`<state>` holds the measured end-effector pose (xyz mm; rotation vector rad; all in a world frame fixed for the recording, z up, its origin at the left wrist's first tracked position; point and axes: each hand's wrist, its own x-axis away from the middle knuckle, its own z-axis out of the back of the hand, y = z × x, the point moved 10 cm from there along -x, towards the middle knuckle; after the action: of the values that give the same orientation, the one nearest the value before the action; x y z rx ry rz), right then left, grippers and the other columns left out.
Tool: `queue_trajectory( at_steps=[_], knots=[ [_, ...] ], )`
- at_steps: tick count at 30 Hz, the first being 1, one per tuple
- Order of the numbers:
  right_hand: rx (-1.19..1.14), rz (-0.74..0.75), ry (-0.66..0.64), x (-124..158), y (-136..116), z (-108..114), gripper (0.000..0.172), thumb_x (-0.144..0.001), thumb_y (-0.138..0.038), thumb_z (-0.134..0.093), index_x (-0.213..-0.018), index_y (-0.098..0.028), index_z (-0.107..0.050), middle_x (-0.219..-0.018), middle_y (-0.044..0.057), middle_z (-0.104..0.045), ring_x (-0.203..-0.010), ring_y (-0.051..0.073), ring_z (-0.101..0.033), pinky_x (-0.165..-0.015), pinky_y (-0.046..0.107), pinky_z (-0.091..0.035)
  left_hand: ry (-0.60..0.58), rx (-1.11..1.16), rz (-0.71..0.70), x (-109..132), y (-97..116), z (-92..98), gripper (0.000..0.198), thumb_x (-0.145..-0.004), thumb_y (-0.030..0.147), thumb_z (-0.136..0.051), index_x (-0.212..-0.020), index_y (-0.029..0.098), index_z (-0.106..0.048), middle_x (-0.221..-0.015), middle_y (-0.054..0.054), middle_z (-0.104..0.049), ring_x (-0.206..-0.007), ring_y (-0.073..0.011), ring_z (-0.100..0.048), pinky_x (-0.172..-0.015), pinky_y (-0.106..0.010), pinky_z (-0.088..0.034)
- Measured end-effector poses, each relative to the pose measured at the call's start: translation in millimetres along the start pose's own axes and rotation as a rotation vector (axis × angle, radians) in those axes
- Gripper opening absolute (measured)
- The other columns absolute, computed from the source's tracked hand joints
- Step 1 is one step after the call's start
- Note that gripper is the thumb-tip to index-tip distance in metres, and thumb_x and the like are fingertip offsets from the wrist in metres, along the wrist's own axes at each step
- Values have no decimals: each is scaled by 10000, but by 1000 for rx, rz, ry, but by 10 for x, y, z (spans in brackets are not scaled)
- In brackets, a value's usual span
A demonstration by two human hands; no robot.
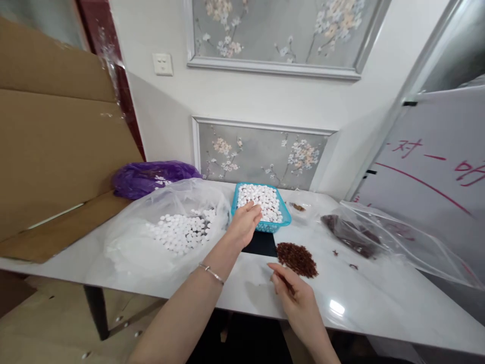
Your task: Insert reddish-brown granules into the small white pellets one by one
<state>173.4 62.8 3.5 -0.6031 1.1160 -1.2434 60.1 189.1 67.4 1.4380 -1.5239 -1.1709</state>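
Observation:
My left hand (244, 222) reaches over the near rim of a small blue basket (285, 218) filled with white round pieces (261, 199), its fingers curled down onto them; whether it holds one is hidden. My right hand (293, 296) rests low on the white table, fingers pinched on a small dark reddish-brown piece. Just beyond it lies a loose pile of reddish-brown bits (297, 259). A dark flat mat (261, 244) lies under the basket's near edge.
A clear plastic bag of white pieces (182, 232) lies left of the basket, with a purple bag (151, 177) behind it. Folded cardboard (56, 151) leans at far left. A clear bag of brown bits (356, 235) lies at right, with a whiteboard (435, 177) behind it.

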Motion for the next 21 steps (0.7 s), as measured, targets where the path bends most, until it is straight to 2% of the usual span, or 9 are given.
queue_trajectory(
  at_steps=[2,5,8,11,13,15,17,21],
  knots=[
    [27,61,-54,20,-68,-70,273,-875,-337,-483,-1023,-178,-648,-949,95,-666,-835,212,-620,-740,288,-502,-5,-102,-31,-104,108,0,457,-820,217,-541,-1244,56,-484,-1344,-226,-441,-1163,-225,-501,-914,-303,-423],
    [44,109,-96,50,-152,-119,246,-890,-305,-456,-999,-187,-642,-921,91,-666,-832,212,-625,-729,279,-498,-70,-296,-79,-46,309,117,466,-789,280,-576,-1212,87,-542,-1243,-185,-565,-1091,-237,-552,-873,-318,-436],
    [54,124,-110,65,-208,-134,233,-897,-278,-440,-988,-198,-639,-897,78,-661,-812,207,-623,-718,278,-489,-115,-540,-107,111,519,437,333,-703,296,-639,-998,150,-690,-1012,-101,-701,-949,-252,-606,-820,-330,-444],
    [70,123,-119,62,-215,-170,228,-898,-258,-430,-980,-202,-635,-863,65,-654,-766,199,-620,-692,279,-484,-96,-805,-122,210,665,853,139,-656,232,-621,-731,192,-730,-824,-52,-726,-897,-273,-601,-777,-320,-425],
    [83,127,-124,56,-206,-204,226,-897,-249,-426,-977,-203,-632,-858,59,-649,-750,195,-617,-689,283,-480,-80,-968,-126,243,675,1063,128,-633,170,-583,-630,201,-707,-728,-50,-711,-849,-268,-601,-744,-315,-411],
    [94,139,-124,49,-202,-228,225,-896,-241,-424,-978,-203,-630,-857,56,-644,-750,193,-613,-689,286,-475,-72,-1114,-129,260,621,1184,167,-610,117,-538,-552,201,-670,-656,-54,-687,-790,-257,-598,-716,-312,-395],
    [100,147,-119,45,-208,-233,223,-895,-235,-425,-971,-202,-631,-853,54,-641,-750,191,-609,-681,283,-470,-77,-1235,-129,265,538,1226,198,-591,83,-500,-521,202,-642,-632,-56,-670,-746,-244,-590,-691,-307,-381],
    [84,146,-106,48,-287,-205,228,-890,-209,-428,-960,-197,-644,-835,52,-639,-748,182,-607,-687,273,-468,-123,-1393,-132,244,431,1192,212,-571,64,-477,-544,204,-634,-660,-61,-671,-713,-230,-581,-670,-294,-365]
  ],
)
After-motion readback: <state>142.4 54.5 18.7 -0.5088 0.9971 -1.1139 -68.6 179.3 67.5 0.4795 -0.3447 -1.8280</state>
